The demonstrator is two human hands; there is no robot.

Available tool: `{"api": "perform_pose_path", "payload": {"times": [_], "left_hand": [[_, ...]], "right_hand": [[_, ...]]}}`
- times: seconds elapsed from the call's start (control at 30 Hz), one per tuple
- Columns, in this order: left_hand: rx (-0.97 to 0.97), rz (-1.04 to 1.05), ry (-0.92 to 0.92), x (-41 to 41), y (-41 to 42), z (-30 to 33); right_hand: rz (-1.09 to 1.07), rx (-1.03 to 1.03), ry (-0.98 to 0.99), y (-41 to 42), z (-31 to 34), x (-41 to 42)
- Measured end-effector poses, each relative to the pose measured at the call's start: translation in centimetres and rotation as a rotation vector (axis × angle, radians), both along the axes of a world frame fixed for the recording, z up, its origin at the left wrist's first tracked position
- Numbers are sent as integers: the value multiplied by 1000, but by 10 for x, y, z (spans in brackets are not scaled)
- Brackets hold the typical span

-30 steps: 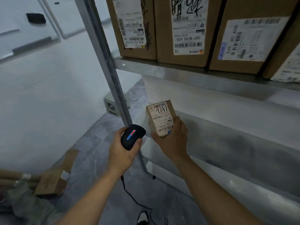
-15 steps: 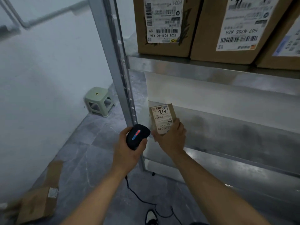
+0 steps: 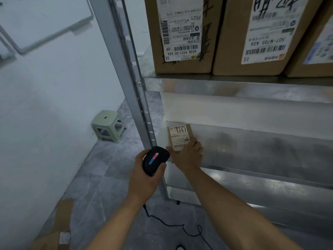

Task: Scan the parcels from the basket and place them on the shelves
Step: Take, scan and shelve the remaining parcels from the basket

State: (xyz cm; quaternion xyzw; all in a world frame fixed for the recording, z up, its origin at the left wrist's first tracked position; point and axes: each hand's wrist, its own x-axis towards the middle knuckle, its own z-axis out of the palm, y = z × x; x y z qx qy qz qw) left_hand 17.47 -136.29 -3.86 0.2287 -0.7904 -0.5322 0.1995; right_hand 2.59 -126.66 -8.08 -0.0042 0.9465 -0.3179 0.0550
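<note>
A green plastic stool stands on the grey floor by the white wall, well left of the steel shelf upright. Lower down, one flattened piece of cardboard lies at the frame's bottom edge.

Just right of the upright's foot, the left hand is wrapped around one black handheld barcode scanner, its red-and-blue indicator strip lit and its cable trailing down to the floor.

Beside it, the right hand holds one small labelled parcel at its lower end, thumb on the left edge and fingers curled round the right. The parcel stands upright, long axis vertical, label facing the camera, at the far left end of the lower metal shelf; whether its base already rests on the shelf cannot be told, as the hand covers it. The parcel lies directly ahead of and above the right hand, which is the nearer one; the scanner hand sits just left, apart from it.

The next step, by appearance, is to release the parcel there.

Above, three large cardboard boxes stand side by side on the upper shelf, each with a shipping label, the rightmost cut off by the frame. No basket is visible.
</note>
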Motion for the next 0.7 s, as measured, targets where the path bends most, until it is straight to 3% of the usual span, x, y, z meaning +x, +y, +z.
{"api": "perform_pose_path", "payload": {"times": [0.2,0.33,0.7], "left_hand": [[7,-37,9,-5,-2,-2],[1,-72,18,-15,5,-3],[-21,-319,48,-70,69,-9]], "right_hand": [[69,-196,-59,9,-1,-2],[148,-176,-43,42,-5,0],[-49,-255,-15,165,0,4]]}}
